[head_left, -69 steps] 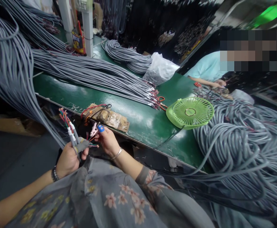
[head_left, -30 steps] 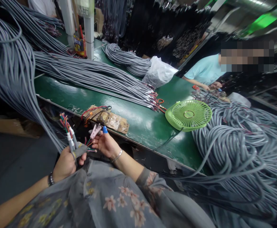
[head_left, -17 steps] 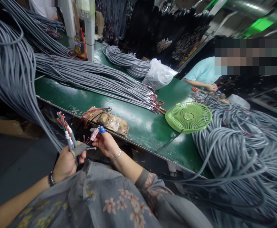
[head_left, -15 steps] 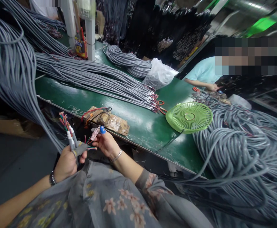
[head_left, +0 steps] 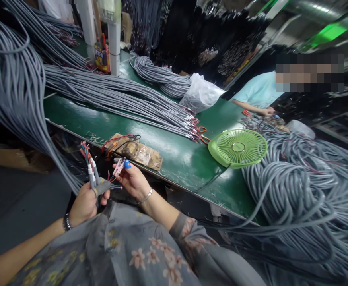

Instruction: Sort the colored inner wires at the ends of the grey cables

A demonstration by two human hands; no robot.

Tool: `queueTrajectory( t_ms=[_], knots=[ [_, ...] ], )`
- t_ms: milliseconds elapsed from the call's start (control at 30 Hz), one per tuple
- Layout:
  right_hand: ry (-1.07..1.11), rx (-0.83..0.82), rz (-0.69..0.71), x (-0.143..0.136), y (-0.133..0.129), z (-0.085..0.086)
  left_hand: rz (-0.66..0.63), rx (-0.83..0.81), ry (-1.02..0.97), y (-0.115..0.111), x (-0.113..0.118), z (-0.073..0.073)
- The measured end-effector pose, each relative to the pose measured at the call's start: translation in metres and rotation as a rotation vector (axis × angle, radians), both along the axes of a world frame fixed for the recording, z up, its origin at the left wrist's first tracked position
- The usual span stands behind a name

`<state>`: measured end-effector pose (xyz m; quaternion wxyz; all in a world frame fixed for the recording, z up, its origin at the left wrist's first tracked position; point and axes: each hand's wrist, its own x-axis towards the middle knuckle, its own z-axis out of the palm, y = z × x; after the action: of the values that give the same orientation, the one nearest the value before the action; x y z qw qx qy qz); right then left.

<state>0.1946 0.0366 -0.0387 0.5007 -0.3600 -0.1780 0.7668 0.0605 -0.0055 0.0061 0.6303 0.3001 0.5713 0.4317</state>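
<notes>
Grey cables (head_left: 92, 178) with white collars and red, green and other coloured wire ends stand up out of my left hand (head_left: 86, 202), whose fingers are wrapped round them; grey wrapping covers its thumb or finger. One cable end points right, toward my right hand (head_left: 133, 180). That hand pinches a small pale pink piece (head_left: 119, 167) with dark print, close by thin red and green wires. Blue covers one of its fingertips. Just beyond, a worn wooden block (head_left: 142, 153) with red and black wires sits at the edge of the green table (head_left: 174, 149).
Long grey cables (head_left: 117, 93) lie across the table. A green fan (head_left: 236, 147) stands right of them, beside a big heap of grey cable (head_left: 299, 178). A white plastic bag (head_left: 200, 93) is behind. A person in light blue (head_left: 259, 89) works at the far right.
The cables in my left hand have shifted slightly right, their wire ends a little lower. My right hand has moved slightly left with the pink piece. The person at the far right has moved slightly.
</notes>
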Motion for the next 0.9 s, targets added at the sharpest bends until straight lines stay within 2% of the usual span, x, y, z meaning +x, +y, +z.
queueTrajectory(
  t_ms=[233, 400, 500, 600, 700, 900],
  knots=[
    [0.002, -0.034, 0.040, 0.001, -0.003, 0.000, 0.012, 0.041, -0.032, -0.005, -0.004, -0.006],
    [-0.028, -0.058, 0.229, 0.009, -0.005, -0.002, 0.009, 0.035, -0.035, -0.010, -0.010, -0.012],
    [-0.054, -0.018, 0.345, 0.015, -0.007, -0.005, -0.025, 0.065, -0.033, -0.013, -0.015, -0.017],
    [-0.080, 0.041, 0.401, 0.020, -0.011, -0.006, -0.039, 0.081, -0.031, -0.014, -0.018, -0.020],
    [-0.151, 0.079, 0.389, 0.017, -0.016, -0.004, -0.049, 0.086, -0.010, -0.014, -0.017, -0.021],
    [-0.245, 0.133, 0.231, 0.001, -0.025, 0.003, -0.065, 0.065, 0.060, -0.013, -0.015, -0.019]
  ],
)
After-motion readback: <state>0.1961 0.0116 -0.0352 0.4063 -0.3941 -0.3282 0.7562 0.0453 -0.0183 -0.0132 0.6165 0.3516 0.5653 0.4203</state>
